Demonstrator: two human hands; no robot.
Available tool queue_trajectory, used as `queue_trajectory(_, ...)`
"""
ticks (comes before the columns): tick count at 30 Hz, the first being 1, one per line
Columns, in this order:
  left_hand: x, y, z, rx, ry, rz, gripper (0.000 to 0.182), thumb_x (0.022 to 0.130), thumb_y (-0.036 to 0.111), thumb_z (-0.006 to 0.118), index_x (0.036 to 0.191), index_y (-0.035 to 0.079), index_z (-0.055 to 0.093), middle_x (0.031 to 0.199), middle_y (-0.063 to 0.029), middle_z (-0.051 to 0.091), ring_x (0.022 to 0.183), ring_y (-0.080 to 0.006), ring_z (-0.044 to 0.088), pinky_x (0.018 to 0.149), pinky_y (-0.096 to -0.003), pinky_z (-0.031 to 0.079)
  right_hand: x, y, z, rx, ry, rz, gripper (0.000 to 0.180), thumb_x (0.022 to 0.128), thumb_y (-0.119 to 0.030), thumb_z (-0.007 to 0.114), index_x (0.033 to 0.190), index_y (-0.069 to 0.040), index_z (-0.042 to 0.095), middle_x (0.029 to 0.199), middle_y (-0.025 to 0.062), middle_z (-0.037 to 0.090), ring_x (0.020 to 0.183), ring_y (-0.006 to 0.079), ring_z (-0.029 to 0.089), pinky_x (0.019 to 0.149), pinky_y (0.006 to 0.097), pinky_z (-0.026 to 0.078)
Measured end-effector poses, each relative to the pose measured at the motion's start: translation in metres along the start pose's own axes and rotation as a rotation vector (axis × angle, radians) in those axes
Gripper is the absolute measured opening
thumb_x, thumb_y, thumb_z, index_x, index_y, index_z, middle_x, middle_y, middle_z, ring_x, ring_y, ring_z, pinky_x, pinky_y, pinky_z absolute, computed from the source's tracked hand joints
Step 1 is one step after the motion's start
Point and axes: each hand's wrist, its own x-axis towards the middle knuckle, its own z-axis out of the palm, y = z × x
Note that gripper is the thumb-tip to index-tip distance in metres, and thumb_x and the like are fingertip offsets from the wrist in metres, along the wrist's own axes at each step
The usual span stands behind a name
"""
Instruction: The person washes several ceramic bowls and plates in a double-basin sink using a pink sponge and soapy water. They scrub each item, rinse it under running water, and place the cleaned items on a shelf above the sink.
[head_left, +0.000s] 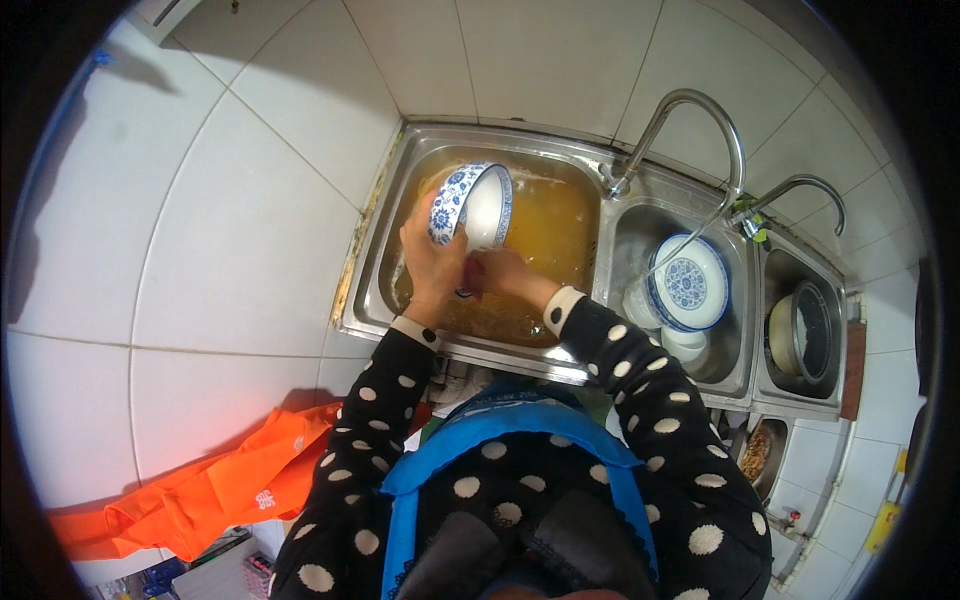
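Observation:
Above the murky yellow-brown water (559, 232) of the left sink basin (382, 225), my left hand (433, 259) grips a blue-and-white patterned bowl (491, 202). The bowl is tipped on its side, its white inside facing right. My right hand (502, 271) is at the bowl's lower rim and holds a dark red cloth (472, 277), mostly hidden by the fingers. The cloth seems to touch the rim.
Water runs from a tall curved faucet (739, 161) onto a blue-and-white dish (686, 285) stacked over white bowls (682, 345) in the middle basin. A second faucet (814, 180) rises beside the right basin, which holds a dark round pot (810, 330). Orange cloth (217, 487) hangs at left.

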Motion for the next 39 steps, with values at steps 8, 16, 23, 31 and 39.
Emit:
queue_trajectory(8,0.008,0.001,-0.01,0.258,-0.009,0.129,0.058,0.065,0.006,0.067,0.12,0.006,0.049,0.106,-0.0155,0.057,0.1,-0.0348,0.048,0.087,-0.0405,0.038,-0.034,0.056,-0.019,-0.217,0.038,0.203,0.022,0.078,-0.025,0.059,0.096,-0.015,0.069,0.095,0.0098,0.066,0.085,0.0274,0.064,0.077,0.0373,0.048)
queue_trajectory(16,0.007,0.007,-0.013,0.345,-0.029,0.003,0.061,0.066,0.009,0.068,0.122,0.003,0.046,0.107,-0.0173,0.057,0.101,-0.0355,0.048,0.087,-0.0408,0.04,-0.041,-0.004,-0.063,0.581,0.659,-0.144,0.031,0.074,-0.003,0.062,0.104,-0.002,0.062,0.102,0.0116,0.063,0.09,0.0207,0.062,0.075,0.0281,0.049)
queue_trajectory(23,0.001,0.003,0.002,0.216,-0.062,-0.038,0.057,0.063,0.011,0.069,0.116,0.002,0.05,0.1,-0.0172,0.058,0.099,-0.0385,0.049,0.087,-0.0426,0.038,-0.016,-0.047,-0.053,-0.226,0.867,-0.399,0.046,0.07,-0.001,0.058,0.116,-0.008,0.057,0.119,0.0138,0.055,0.112,0.033,0.049,0.095,0.04,0.04)
queue_trajectory(31,0.002,0.002,-0.012,-0.271,-0.031,-0.251,0.052,0.068,-0.005,0.056,0.118,-0.005,0.043,0.099,-0.0086,0.054,0.084,-0.0144,0.055,0.076,-0.0247,0.045,0.012,0.05,-0.068,0.884,0.328,0.31,0.029,0.077,-0.004,0.061,0.106,0.0,0.061,0.091,0.0105,0.067,0.082,0.0226,0.064,0.073,0.0322,0.05)
queue_trajectory(39,0.015,0.025,0.0,-0.505,0.203,-0.246,0.049,0.073,0.0,0.051,0.121,-0.006,0.041,0.108,-0.0115,0.053,0.094,-0.0169,0.053,0.085,-0.026,0.042,-0.021,0.052,0.005,0.428,-0.043,0.224,0.02,0.079,-0.005,0.06,0.098,-0.001,0.066,0.093,0.0105,0.067,0.084,0.0205,0.062,0.075,0.0301,0.049)
